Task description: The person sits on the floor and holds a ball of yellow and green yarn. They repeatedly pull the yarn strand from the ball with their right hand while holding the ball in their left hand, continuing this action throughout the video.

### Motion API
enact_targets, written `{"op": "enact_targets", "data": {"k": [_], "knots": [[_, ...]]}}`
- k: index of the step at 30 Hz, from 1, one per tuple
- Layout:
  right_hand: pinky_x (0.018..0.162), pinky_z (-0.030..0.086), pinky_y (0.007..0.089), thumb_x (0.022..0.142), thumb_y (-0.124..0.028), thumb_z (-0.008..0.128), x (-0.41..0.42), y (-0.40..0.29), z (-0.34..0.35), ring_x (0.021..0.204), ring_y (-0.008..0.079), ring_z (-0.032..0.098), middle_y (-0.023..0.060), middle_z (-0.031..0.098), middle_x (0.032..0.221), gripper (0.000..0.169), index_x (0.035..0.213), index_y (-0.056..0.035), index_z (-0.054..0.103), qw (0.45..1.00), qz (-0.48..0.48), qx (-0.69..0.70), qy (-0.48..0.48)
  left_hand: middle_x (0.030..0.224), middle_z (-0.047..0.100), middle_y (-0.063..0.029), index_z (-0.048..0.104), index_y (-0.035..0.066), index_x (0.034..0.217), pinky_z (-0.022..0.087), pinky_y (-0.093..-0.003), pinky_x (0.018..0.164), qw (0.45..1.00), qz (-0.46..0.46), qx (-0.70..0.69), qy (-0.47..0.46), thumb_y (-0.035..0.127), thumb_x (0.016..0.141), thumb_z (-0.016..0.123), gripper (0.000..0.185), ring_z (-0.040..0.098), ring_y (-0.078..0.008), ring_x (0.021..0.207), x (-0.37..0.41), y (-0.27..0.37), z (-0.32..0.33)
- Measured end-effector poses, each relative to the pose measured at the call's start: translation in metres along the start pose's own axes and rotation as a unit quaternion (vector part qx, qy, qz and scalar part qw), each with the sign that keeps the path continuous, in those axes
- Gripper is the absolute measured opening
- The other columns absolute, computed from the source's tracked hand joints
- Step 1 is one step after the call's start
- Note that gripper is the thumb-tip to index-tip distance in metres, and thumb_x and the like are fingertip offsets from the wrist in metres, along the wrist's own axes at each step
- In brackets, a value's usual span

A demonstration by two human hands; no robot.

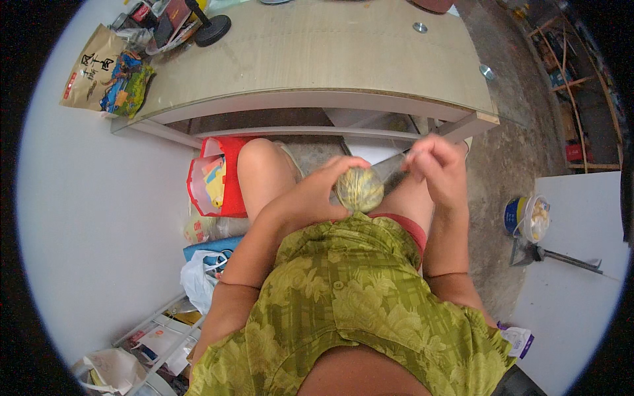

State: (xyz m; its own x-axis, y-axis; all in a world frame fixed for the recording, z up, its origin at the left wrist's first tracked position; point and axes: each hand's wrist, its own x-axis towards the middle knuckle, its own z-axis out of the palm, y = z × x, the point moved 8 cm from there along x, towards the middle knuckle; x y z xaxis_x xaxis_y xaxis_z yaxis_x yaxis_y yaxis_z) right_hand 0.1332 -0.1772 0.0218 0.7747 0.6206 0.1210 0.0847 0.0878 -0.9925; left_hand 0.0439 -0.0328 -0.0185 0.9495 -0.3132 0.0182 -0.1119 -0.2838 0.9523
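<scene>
My left hand (342, 175) is curled around the side of a round ball (360, 190) streaked yellow-green and grey, apparently wound yarn or string. The ball sits over my lap, just beyond the hem of my green patterned top (342, 282). To its right, my right hand (433, 161) is raised above my thigh, apart from the ball. Its fingers are bent inward and blurred by motion. Something pale and thin may be at the fingertips, but blur hides whether a strand is held.
Ahead stands a wooden-topped table (307, 59), bearing a tan printed food bag (106, 74) and a black round-based stand (212, 30) at left. A red bag (233, 178) is beside my left leg. On the right are a bucket (535, 218) and a long-handled dustpan (537, 253).
</scene>
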Motion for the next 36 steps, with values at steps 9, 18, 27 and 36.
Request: {"op": "enact_targets", "data": {"k": [9,18,27,36], "knots": [[0.056,0.040,0.0207,0.091,-0.021,0.056,0.009,0.118,0.019,0.063,0.0048,0.049,-0.0031,0.056,0.072,0.020,0.085,-0.0027,0.062,0.999,0.043,-0.006,0.032,0.126,0.037,-0.0045,0.030,0.011,0.127,0.035,-0.0316,0.101,0.957,0.055,-0.248,0.138,0.007,0.053,0.083,0.091,0.039,-0.0163,0.119,-0.006,0.009,-0.025],[0.062,0.043,0.0304,0.088,-0.018,0.057,-0.041,0.107,0.080,0.067,0.0178,0.055,0.0106,0.059,0.071,0.018,0.086,-0.0003,0.061,0.957,0.004,-0.253,-0.145,0.124,0.041,-0.0137,0.030,0.006,0.123,0.039,-0.0348,0.097,0.900,0.107,0.021,0.421,0.004,0.056,0.080,0.084,0.045,-0.0239,0.115,-0.014,0.008,-0.079],[0.049,0.044,0.0235,0.089,-0.016,0.058,-0.043,0.003,0.054,0.056,0.0095,0.058,0.0043,0.062,0.069,0.017,0.091,-0.0008,0.064,0.973,0.018,-0.018,-0.230,0.122,0.049,-0.0114,0.044,0.007,0.126,0.039,-0.0342,0.096,0.976,-0.019,0.093,0.195,0.016,0.060,0.081,0.077,0.048,-0.0245,0.114,-0.004,-0.032,-0.053],[0.052,0.042,0.0189,0.091,-0.013,0.054,0.013,0.032,-0.005,0.051,0.0036,0.045,-0.0005,0.055,0.067,0.016,0.087,-0.0007,0.062,0.994,-0.016,0.081,0.077,0.126,0.047,-0.0079,0.032,0.003,0.135,0.034,-0.0306,0.100,0.905,-0.043,-0.383,-0.183,0.031,0.061,0.084,0.095,0.044,-0.0162,0.118,-0.014,-0.002,0.021]]}}
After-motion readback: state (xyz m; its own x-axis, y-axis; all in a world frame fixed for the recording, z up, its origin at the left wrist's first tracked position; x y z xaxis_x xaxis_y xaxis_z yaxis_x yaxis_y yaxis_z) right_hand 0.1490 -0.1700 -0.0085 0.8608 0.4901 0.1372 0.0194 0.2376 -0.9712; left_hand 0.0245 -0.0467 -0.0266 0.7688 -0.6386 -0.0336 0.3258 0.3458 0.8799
